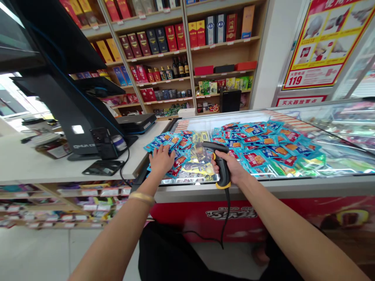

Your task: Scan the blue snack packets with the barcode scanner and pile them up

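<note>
My right hand (233, 168) is wrapped round the handle of a black and yellow barcode scanner (224, 169), its head turned to the left and its cord hanging down in front of the freezer. On the left, my left hand (161, 160) lies with fingers spread on a smaller pile of blue snack packets (166, 139). A larger pile of similar packets (263, 140) covers the glass top to the right of the scanner. Both piles rest on a glass-topped freezer (202, 177). Yellow packages show between the piles, seemingly beneath the glass.
At the left a white counter (32, 168) carries a dark checkout terminal (79, 121), a phone (104, 142) and a jar (54, 147). Shelves (158, 54) of boxes and bottles stand behind the freezer. The scanner cord (227, 218) hangs near my legs.
</note>
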Demonstrator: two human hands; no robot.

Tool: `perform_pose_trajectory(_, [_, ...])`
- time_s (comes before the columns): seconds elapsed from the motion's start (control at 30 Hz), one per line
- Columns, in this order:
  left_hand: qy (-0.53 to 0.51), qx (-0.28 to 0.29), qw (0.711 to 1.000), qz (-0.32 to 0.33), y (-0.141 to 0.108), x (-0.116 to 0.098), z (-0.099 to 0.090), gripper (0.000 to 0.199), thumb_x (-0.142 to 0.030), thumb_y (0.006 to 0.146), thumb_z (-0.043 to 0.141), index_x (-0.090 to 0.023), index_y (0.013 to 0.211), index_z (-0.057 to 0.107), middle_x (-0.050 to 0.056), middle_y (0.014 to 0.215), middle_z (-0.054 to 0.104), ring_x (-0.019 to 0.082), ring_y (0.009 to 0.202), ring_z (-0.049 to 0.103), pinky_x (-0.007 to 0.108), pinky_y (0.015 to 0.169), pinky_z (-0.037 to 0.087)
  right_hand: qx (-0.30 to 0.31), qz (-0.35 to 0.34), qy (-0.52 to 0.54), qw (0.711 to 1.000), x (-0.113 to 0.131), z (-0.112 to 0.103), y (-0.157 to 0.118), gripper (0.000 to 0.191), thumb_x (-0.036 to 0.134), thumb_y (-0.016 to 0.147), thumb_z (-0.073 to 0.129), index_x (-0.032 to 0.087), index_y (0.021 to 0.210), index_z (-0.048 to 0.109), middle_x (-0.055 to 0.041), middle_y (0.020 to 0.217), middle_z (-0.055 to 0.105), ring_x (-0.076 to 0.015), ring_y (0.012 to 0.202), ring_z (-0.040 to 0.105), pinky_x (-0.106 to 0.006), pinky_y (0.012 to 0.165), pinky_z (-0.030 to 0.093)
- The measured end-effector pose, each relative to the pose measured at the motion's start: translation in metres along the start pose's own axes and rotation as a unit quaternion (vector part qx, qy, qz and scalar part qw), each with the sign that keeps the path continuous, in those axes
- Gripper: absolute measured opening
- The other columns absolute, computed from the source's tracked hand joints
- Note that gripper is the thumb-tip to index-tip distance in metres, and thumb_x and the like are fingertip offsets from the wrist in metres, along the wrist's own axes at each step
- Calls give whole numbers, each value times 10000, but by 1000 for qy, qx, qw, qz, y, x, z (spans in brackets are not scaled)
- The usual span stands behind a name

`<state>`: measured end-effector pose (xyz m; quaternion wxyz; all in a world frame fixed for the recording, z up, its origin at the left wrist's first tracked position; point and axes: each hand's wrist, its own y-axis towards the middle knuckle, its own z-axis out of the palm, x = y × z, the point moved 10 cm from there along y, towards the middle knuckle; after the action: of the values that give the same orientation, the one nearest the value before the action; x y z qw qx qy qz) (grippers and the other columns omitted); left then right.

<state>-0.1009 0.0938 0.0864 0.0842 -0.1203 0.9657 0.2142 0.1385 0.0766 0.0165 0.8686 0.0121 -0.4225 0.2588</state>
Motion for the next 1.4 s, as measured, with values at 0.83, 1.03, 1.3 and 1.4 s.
perform_pose_trajectory(0.83, [-117, 56, 948, 291, -42, -174, 45, 624, -392, 878, 583, -137, 1431, 448, 180, 1487, 490, 310, 1402, 433, 513, 1167, 333, -103, -88, 37, 990, 70, -89, -48, 222, 288, 925, 523, 158, 768, 610, -5, 589, 542, -77, 440, 456, -165, 393, 430])
perform_pose_trajectory(1.03, [-98, 127, 932, 326, -59, -222, 77, 632, -391, 894, 584, -126, 1444, 418, 173, 1415, 567, 312, 1440, 384, 514, 1183, 300, -123, -79, 41, 988, 67, -102, -58, 266, 305, 941, 509, 153, 741, 598, -9, 580, 545, -74, 426, 457, -164, 393, 427])
perform_pose_trajectory(1.3, [-140, 73, 920, 359, -64, -226, 66, 279, -307, 990, 425, -169, 1043, 662, 134, 1069, 724, 246, 1050, 676, 389, 970, 479, -125, -74, 31, 989, 67, -100, -57, 263, 305, 939, 521, 154, 738, 597, -5, 572, 543, -73, 423, 463, -168, 395, 425])
perform_pose_trajectory(1.4, [-209, 29, 944, 253, -49, -202, 57, 342, -338, 1006, 362, -192, 937, 664, 105, 893, 722, 236, 883, 697, 337, 817, 495, -106, -83, 21, 991, 68, -99, -56, 208, 325, 892, 602, 171, 752, 598, 2, 583, 550, -79, 431, 464, -177, 405, 437])
